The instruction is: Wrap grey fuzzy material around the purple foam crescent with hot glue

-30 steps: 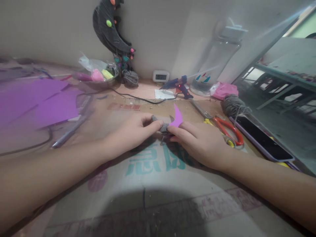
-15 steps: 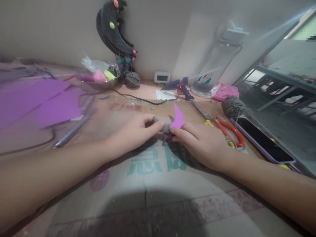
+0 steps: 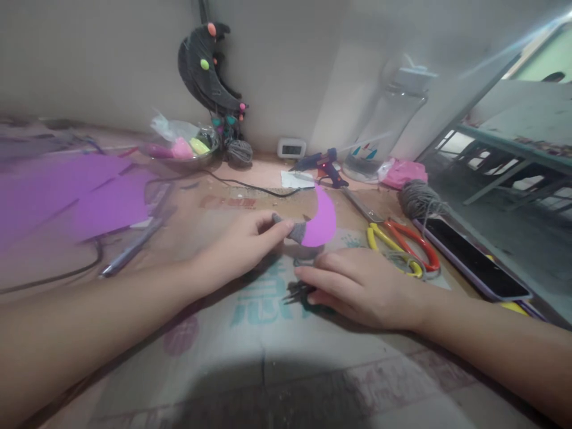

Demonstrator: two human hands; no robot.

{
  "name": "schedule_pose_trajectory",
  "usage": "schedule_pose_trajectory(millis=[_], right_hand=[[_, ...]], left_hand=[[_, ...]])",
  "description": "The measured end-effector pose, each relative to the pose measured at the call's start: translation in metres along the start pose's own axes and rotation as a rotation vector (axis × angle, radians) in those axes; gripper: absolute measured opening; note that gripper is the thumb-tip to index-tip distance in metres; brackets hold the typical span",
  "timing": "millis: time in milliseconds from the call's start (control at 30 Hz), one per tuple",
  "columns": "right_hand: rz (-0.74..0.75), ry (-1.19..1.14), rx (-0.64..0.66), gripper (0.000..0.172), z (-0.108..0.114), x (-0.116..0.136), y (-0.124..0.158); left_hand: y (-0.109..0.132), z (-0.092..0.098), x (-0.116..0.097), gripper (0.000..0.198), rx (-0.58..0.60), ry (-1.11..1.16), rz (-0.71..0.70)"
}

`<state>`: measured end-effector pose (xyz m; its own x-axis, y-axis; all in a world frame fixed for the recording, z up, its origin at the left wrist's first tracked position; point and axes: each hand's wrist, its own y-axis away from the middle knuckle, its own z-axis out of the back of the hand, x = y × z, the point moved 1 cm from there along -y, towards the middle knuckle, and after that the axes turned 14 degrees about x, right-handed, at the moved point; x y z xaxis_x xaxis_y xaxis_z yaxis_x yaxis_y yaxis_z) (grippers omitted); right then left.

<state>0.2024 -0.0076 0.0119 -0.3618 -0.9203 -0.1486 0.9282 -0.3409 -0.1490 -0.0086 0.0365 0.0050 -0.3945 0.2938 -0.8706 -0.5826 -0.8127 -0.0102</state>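
Note:
A purple paper crescent (image 3: 325, 220) has one end wound in grey yarn (image 3: 297, 231). Thumb and fingers of my left hand (image 3: 252, 238) pinch it at that wound end, so the bare purple part points right and up. Just below and to the right is my right hand (image 3: 361, 286), its fingers closed on a loose grey yarn (image 3: 297, 292) whose blurred strands stick out to the left of the fingertips. The right hand is apart from the crescent.
Orange-and-yellow scissors (image 3: 397, 238), a phone (image 3: 473, 259) and a grey yarn ball (image 3: 420, 199) lie right. Behind stand a glue gun (image 3: 328, 167), a digital clock (image 3: 292, 148), a bottle (image 3: 384, 131) and a bowl (image 3: 196, 159). Purple sheets (image 3: 107, 202) lie left; a dark crescent (image 3: 201, 71) hangs behind.
My right hand has moved off the crescent, down towards me, with the yarn. More of the purple part now shows. My left hand still holds the wrapped end.

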Motion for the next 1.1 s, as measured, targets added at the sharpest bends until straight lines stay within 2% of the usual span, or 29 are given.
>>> schedule_pose_trajectory(millis=[100, 267, 467, 600, 733, 867, 967, 1100], right_hand=[[0.033, -0.063, 0.031, 0.025, 0.003, 0.008, -0.004], [0.125, -0.071, -0.067, 0.023, 0.009, 0.012, -0.005], [0.057, -0.132, -0.144, 0.013, 0.01, 0.0, 0.001], [-0.086, -0.282, -0.209, 0.007, 0.003, -0.01, 0.003], [-0.363, -0.487, -0.281, 0.008, -0.004, -0.02, 0.002], [-0.604, -0.673, -0.289, 0.013, -0.007, -0.027, -0.002], [-0.679, -0.85, -0.327, 0.02, -0.009, -0.03, -0.003], [-0.704, -1.043, -0.383, 0.024, -0.014, -0.033, -0.002]], left_hand=[[-0.001, 0.0, 0.0, 0.038, -0.006, 0.064, -0.011], [-0.002, -0.001, 0.001, 0.036, -0.015, 0.119, 0.003], [-0.003, -0.001, 0.002, 0.038, -0.014, 0.126, 0.017], [-0.003, -0.003, 0.003, 0.038, -0.021, 0.175, 0.019], [-0.004, -0.005, 0.009, 0.039, -0.05, 0.246, -0.006], [-0.004, -0.004, 0.01, 0.038, -0.051, 0.242, -0.029], [-0.004, -0.003, 0.01, 0.038, -0.06, 0.226, -0.032], [-0.004, -0.005, 0.011, 0.036, -0.032, 0.173, -0.017]])
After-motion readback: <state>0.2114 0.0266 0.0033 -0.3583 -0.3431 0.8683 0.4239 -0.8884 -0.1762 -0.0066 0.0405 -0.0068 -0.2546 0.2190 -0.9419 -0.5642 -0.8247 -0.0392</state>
